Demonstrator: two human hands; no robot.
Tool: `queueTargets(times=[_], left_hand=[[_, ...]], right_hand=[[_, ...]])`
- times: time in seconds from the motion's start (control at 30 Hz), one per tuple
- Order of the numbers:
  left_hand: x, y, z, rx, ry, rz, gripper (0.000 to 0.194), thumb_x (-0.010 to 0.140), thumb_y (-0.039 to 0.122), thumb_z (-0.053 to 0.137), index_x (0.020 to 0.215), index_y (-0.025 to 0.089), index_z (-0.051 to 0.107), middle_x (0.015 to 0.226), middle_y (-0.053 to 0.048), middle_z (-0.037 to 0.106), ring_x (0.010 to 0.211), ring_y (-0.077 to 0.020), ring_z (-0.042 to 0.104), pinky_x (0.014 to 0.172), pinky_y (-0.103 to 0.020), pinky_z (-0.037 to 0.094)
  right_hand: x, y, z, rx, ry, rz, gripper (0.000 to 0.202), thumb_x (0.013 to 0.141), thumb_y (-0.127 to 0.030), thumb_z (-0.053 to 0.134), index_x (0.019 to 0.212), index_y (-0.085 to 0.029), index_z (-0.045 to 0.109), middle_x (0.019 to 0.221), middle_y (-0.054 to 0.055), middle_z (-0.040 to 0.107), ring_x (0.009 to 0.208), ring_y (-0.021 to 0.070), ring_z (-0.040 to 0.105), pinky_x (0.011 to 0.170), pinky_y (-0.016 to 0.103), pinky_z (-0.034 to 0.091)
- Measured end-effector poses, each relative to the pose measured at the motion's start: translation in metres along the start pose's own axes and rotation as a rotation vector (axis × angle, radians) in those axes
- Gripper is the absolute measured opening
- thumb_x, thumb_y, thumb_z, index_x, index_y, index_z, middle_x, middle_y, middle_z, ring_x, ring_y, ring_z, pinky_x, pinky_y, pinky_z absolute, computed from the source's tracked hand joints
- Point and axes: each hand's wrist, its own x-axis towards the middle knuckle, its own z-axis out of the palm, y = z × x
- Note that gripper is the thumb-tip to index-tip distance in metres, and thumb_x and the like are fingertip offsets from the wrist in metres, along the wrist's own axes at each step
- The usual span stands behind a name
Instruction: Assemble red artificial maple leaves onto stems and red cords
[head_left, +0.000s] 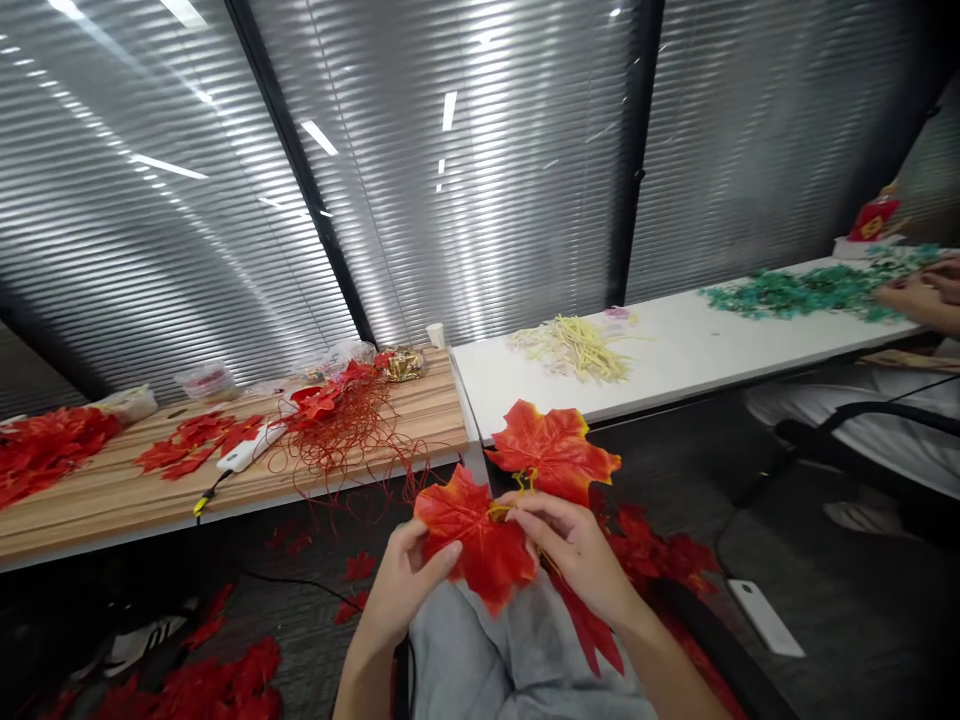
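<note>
Over my lap, my left hand grips the left edge of a red artificial maple leaf, thumb on top. My right hand pinches the yellowish stem at that leaf's upper right. Behind the fingers, a second maple leaf, orange-red with yellow edges, hangs just beyond my right hand. A further red leaf dangles below my right wrist. They seem joined by a thin yellow cord, though my fingers partly cover it.
The wooden table bears red leaves, tangled red string and a white power strip. Pale yellow strips and green foliage lie on the white table. At far right are another person's hands. Red leaves litter the floor.
</note>
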Motion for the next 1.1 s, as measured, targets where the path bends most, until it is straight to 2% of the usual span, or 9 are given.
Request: queueTargets(times=[0.1, 0.27, 0.37, 0.43, 0.5, 0.6, 0.77, 0.97, 1.1], left_hand=[[-0.001, 0.011, 0.004, -0.038, 0.084, 0.065, 0.041, 0.073, 0.03, 0.063, 0.11, 0.015, 0.054, 0.112, -0.01, 0.058, 0.104, -0.0218, 0.053, 0.088, -0.029, 0.042], [0.001, 0.029, 0.007, 0.006, 0.169, 0.204, 0.054, 0.073, 0.027, 0.062, 0.122, 0.021, 0.042, 0.12, -0.011, 0.053, 0.107, -0.0223, 0.052, 0.091, -0.034, 0.042], [-0.001, 0.04, 0.01, 0.22, 0.282, 0.347, 0.048, 0.069, 0.022, 0.065, 0.116, 0.023, 0.052, 0.124, -0.008, 0.05, 0.116, -0.023, 0.045, 0.1, -0.036, 0.033], [-0.004, 0.045, 0.013, 0.374, 0.272, 0.394, 0.037, 0.067, 0.019, 0.067, 0.104, 0.023, 0.063, 0.122, -0.006, 0.054, 0.117, -0.0238, 0.044, 0.105, -0.036, 0.026], [-0.007, 0.046, 0.016, 0.421, 0.196, 0.367, 0.03, 0.067, 0.02, 0.066, 0.097, 0.023, 0.067, 0.112, -0.006, 0.06, 0.111, -0.0243, 0.049, 0.104, -0.036, 0.025], [-0.01, 0.042, 0.017, 0.37, 0.106, 0.257, 0.025, 0.071, 0.023, 0.063, 0.095, 0.022, 0.069, 0.1, -0.007, 0.066, 0.099, -0.0239, 0.057, 0.095, -0.034, 0.036], [-0.018, 0.033, 0.013, 0.385, 0.027, 0.178, 0.03, 0.072, 0.024, 0.063, 0.102, 0.023, 0.067, 0.102, -0.006, 0.066, 0.093, -0.0222, 0.06, 0.084, -0.027, 0.043], [-0.023, 0.024, 0.014, 0.355, 0.169, 0.149, 0.036, 0.07, 0.026, 0.066, 0.106, 0.022, 0.064, 0.101, -0.005, 0.066, 0.091, -0.0212, 0.061, 0.083, -0.026, 0.044], [-0.023, 0.019, 0.014, 0.264, 0.296, 0.128, 0.032, 0.07, 0.028, 0.065, 0.101, 0.02, 0.067, 0.097, -0.006, 0.067, 0.088, -0.0211, 0.062, 0.08, -0.026, 0.045]], right_hand=[[-0.002, -0.005, 0.0, -0.009, -0.014, -0.017, 0.016, 0.084, -0.029, 0.053, 0.081, -0.018, 0.064, 0.102, 0.005, 0.064, 0.096, 0.0154, 0.058, 0.086, 0.023, 0.045], [0.003, -0.007, 0.004, -0.032, -0.03, -0.039, 0.016, 0.084, -0.029, 0.052, 0.084, -0.018, 0.064, 0.104, 0.005, 0.064, 0.099, 0.0159, 0.057, 0.089, 0.025, 0.042], [0.007, -0.006, 0.008, -0.052, -0.045, -0.057, 0.018, 0.085, -0.03, 0.051, 0.084, -0.017, 0.063, 0.104, 0.005, 0.063, 0.098, 0.0167, 0.057, 0.089, 0.026, 0.043], [0.008, -0.006, 0.012, -0.083, -0.074, -0.063, 0.019, 0.085, -0.031, 0.05, 0.086, -0.018, 0.063, 0.102, 0.005, 0.064, 0.096, 0.0167, 0.058, 0.086, 0.026, 0.044], [0.008, -0.007, 0.017, -0.128, -0.118, -0.074, 0.02, 0.086, -0.031, 0.049, 0.086, -0.018, 0.063, 0.094, 0.004, 0.064, 0.089, 0.016, 0.058, 0.08, 0.025, 0.045], [0.006, -0.011, 0.022, -0.197, -0.217, -0.104, 0.021, 0.087, -0.03, 0.047, 0.085, -0.017, 0.064, 0.078, 0.002, 0.063, 0.074, 0.0135, 0.057, 0.07, 0.022, 0.044], [0.001, -0.019, 0.031, -0.172, -0.238, -0.101, 0.02, 0.087, -0.029, 0.047, 0.087, -0.018, 0.064, 0.079, 0.002, 0.063, 0.073, 0.0121, 0.056, 0.069, 0.02, 0.043], [-0.003, -0.021, 0.046, -0.046, -0.127, -0.043, 0.022, 0.087, -0.031, 0.046, 0.09, -0.017, 0.062, 0.087, 0.004, 0.062, 0.081, 0.0139, 0.057, 0.074, 0.022, 0.044], [-0.004, -0.021, 0.049, -0.057, -0.021, -0.073, 0.021, 0.086, -0.033, 0.048, 0.084, -0.017, 0.061, 0.089, 0.005, 0.059, 0.064, 0.0102, 0.052, 0.06, 0.019, 0.044]])
